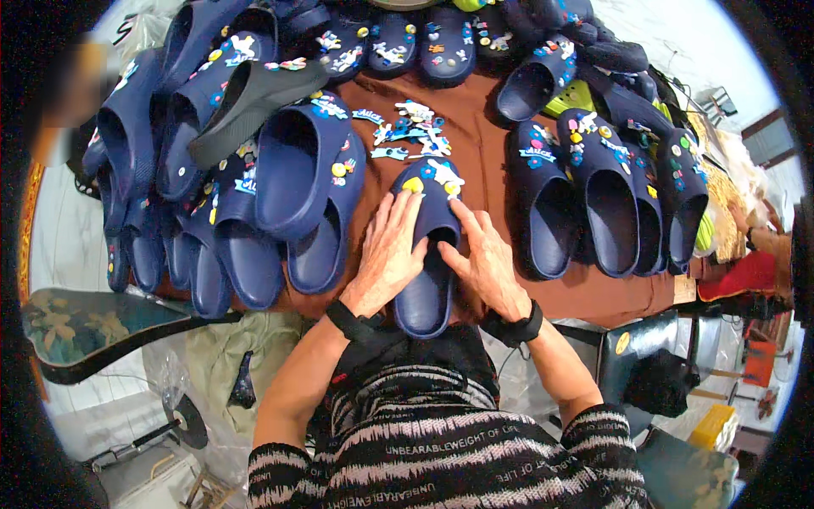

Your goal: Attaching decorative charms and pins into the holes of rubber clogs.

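A navy blue clog [430,254] lies toe-away on the brown cloth [483,153], right in front of me. Its toe carries yellow, blue and white charms. My left hand [388,251] rests flat along the clog's left side, fingertips by a yellow charm. My right hand [485,259] presses the clog's right side, with the thumb inside its opening. A small pile of loose white and blue charms [413,129] lies on the cloth just beyond the toe. Both wrists wear black bands.
Several navy clogs are stacked at the left [280,187], more stand in a row at the right [610,195] and along the back [424,42]. A dark grey clog [254,102] tops the left heap. A person in red [750,271] sits far right.
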